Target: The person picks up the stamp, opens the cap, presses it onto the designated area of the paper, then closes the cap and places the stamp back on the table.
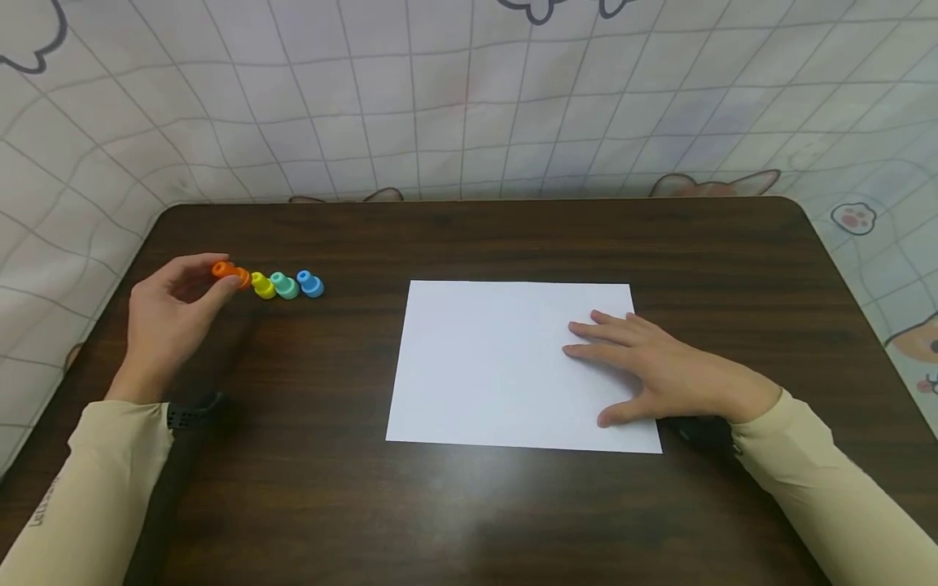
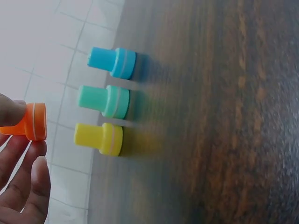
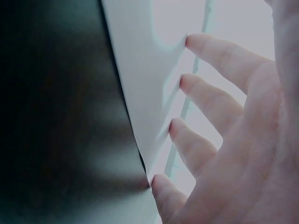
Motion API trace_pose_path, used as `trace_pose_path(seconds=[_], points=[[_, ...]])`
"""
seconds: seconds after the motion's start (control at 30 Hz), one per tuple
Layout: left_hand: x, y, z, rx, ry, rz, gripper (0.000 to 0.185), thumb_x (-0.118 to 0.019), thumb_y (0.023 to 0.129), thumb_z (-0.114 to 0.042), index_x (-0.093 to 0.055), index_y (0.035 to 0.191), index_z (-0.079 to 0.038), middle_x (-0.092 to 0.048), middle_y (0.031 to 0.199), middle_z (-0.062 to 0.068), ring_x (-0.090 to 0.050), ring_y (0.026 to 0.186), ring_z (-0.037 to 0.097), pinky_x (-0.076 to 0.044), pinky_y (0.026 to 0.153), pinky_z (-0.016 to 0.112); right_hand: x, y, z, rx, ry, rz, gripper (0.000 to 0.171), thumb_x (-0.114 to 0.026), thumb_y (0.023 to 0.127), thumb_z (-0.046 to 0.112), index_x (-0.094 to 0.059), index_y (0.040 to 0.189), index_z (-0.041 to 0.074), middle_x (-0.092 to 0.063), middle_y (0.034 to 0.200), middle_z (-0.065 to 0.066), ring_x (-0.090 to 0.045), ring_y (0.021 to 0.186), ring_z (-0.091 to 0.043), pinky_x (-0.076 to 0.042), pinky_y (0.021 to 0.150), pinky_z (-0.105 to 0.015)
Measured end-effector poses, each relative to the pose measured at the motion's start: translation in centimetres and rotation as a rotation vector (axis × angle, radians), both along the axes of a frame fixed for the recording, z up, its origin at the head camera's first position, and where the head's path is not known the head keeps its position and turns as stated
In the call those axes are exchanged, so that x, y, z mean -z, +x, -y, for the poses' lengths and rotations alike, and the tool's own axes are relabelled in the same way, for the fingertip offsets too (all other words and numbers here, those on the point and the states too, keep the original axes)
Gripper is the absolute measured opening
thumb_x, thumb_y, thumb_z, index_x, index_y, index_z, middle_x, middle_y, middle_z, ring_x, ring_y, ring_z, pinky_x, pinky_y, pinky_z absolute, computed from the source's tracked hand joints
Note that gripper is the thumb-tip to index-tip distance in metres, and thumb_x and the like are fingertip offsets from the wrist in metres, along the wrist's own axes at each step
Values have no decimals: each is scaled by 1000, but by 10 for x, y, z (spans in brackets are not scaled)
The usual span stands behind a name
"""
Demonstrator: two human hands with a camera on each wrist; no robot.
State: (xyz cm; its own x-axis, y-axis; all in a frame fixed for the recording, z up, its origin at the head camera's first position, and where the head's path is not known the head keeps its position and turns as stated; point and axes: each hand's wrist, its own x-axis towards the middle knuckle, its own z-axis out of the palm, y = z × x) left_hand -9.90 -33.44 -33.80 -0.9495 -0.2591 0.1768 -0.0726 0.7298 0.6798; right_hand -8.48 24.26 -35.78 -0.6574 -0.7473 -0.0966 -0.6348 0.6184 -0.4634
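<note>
A dark wooden table (image 1: 484, 236) backs onto a checked cloth wall (image 1: 469, 89). One white paper sheet (image 1: 498, 366) lies at centre, with the right hand (image 1: 645, 366) flat on it, fingers straight. Four small stamps stand far left: yellow (image 1: 263, 285), green (image 1: 284, 285), blue (image 1: 310, 283), and the orange stamp (image 1: 223, 269) pinched by the left hand (image 1: 172, 313).

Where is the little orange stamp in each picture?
Head: orange stamp far left, pinched by the left hand.
Left wrist: orange stamp at left edge, between fingertips.
Right wrist: not in it.
Shared landmark: yellow stamp right beside it.
</note>
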Motion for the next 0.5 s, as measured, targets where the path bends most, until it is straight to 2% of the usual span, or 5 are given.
trace_pose_path(seconds=[0.3, 0.5], points=[[-8, -2, -10, 44, 36, -52, 44, -73, 97, -35, -67, 135, -13, -65, 116, -22, -59, 99, -12, -45, 86, -4, 4, -3, 5, -3, 3, 18, 83, -84, 79, 56, -53, 151, 28, -41, 167, -3, -27, 158, -40, -18, 125, -74], [-8, -3, -30, 101, 93, -112, 40, -74, 97, -28, -68, 133, -11, -65, 115, -24, -62, 100, -9, -48, 87, -2, 4, -6, 9, -12, -9, 49, 81, -84, 80, 56, -54, 151, 29, -40, 167, -3, -27, 159, -40, -15, 126, -74]])
